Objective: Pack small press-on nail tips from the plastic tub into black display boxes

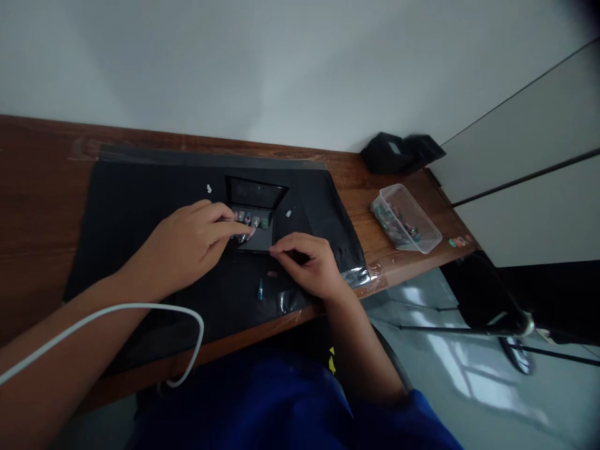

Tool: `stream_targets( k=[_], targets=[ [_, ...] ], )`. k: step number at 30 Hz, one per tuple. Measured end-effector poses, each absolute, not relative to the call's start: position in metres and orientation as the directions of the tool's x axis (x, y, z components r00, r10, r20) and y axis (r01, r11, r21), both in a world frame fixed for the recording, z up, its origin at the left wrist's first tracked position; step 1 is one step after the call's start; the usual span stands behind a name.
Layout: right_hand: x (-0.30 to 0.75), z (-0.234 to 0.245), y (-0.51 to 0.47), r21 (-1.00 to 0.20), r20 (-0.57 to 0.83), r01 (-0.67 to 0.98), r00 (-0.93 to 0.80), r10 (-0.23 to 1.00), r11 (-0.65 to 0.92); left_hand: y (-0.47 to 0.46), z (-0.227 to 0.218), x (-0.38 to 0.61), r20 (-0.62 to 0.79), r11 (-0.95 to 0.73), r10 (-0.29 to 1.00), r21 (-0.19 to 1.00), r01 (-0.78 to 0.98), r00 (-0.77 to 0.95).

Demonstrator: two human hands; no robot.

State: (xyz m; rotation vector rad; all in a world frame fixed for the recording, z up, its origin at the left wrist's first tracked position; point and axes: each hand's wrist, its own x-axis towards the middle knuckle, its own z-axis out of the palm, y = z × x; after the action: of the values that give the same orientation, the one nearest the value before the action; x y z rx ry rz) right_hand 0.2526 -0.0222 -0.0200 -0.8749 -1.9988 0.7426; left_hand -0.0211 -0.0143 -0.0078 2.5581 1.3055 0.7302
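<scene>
A small black hinged case (pixel 255 240) lies open on the black mat, its lid (pixel 257 192) tilted up at the back. Rows of decorated false nails (pixel 255 222) sit inside, in pink, silver and green. My left hand (pixel 199 240) reaches in from the left, one finger stretched over the nails and touching near a front one. Its thumb is partly hidden. My right hand (pixel 312 262) pinches the case's front right corner between thumb and fingertips. Nearer the desk edge lie a blue pointed false nail (pixel 260 289) and a small pinkish nail (pixel 272 274).
A clear plastic tub (pixel 410 219) of wrapped small pieces stands on the wooden desk at right, with black boxes (pixel 396 153) behind it. Small white bits (pixel 209 188) lie on the mat (pixel 140 194). A white cable (pixel 135 306) crosses my left forearm.
</scene>
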Motion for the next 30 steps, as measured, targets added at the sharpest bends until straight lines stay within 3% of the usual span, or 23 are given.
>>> stream_targets(
  k=[18,30],
  targets=[
    [0.253,-0.019,-0.024,-0.759,0.384,0.352,-0.438,0.813,0.548,-0.011,-0.001,-0.025,0.238,-0.559,0.829,0.393,0.730,0.506],
    [0.252,-0.019,-0.025,-0.718,0.413,0.397,-0.418,0.809,0.571,-0.013,-0.001,-0.029,0.285,-0.543,0.839,0.417,0.728,0.463]
  ],
)
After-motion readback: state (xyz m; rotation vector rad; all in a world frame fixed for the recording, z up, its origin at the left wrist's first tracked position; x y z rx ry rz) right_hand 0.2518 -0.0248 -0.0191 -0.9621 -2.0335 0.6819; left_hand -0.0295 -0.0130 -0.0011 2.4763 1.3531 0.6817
